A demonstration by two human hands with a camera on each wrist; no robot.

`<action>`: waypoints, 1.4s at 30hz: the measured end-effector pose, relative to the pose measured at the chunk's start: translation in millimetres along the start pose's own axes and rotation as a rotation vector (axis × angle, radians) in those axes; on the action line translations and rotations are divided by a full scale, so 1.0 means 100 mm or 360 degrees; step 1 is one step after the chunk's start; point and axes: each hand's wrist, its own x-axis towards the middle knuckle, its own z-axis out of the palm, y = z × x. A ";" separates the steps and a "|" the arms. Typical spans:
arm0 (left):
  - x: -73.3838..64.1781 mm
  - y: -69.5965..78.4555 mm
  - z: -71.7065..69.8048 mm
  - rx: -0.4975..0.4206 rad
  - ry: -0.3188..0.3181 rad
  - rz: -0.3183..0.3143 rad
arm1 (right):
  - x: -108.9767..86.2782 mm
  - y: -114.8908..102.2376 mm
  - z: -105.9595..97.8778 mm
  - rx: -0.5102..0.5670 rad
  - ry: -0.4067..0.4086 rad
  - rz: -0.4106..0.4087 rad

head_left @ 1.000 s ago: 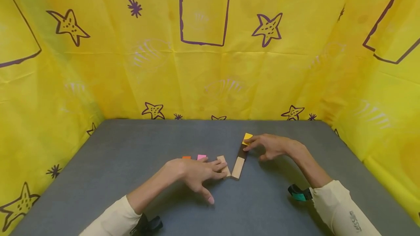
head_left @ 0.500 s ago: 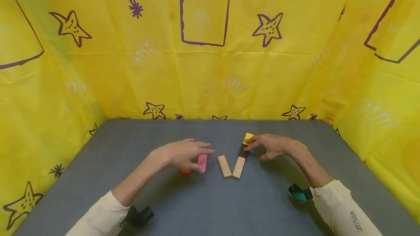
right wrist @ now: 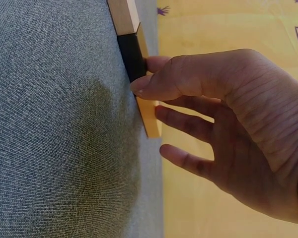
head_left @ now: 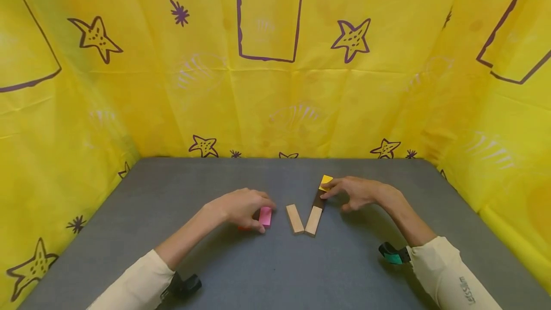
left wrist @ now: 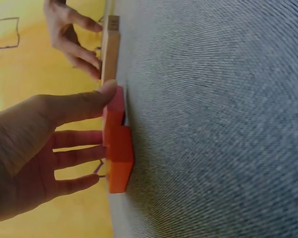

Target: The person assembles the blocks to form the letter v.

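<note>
Where visible, two hands [head_left: 241,207], six blocks [head_left: 295,219]

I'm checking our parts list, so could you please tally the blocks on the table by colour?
Plain wood blocks: 2
Dark block: 1
Yellow block: 1
Pink block: 1
Orange block: 1
Total: 6

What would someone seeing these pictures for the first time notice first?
Probably the bright yellow backdrop with purple-outlined starfish, rising behind and beside the grey table. Next, the V of blocks mid-table, its right side running from pale wood through dark to yellow. Then the hands: left at the pink block, right with fingers at the V's far end.
</note>
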 end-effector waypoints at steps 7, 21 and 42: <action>0.00 0.04 0.04 0.0020 0.0025 -0.0026 | 0.00 0.00 0.00 0.0012 -0.0004 0.0020; 0.00 0.05 -0.03 0.0021 0.0066 -0.0039 | 0.00 0.01 0.00 0.0012 -0.0010 0.0026; 0.34 0.05 -0.25 -0.0034 0.0171 -0.0011 | 0.00 -0.01 -0.01 0.0011 -0.0002 0.0017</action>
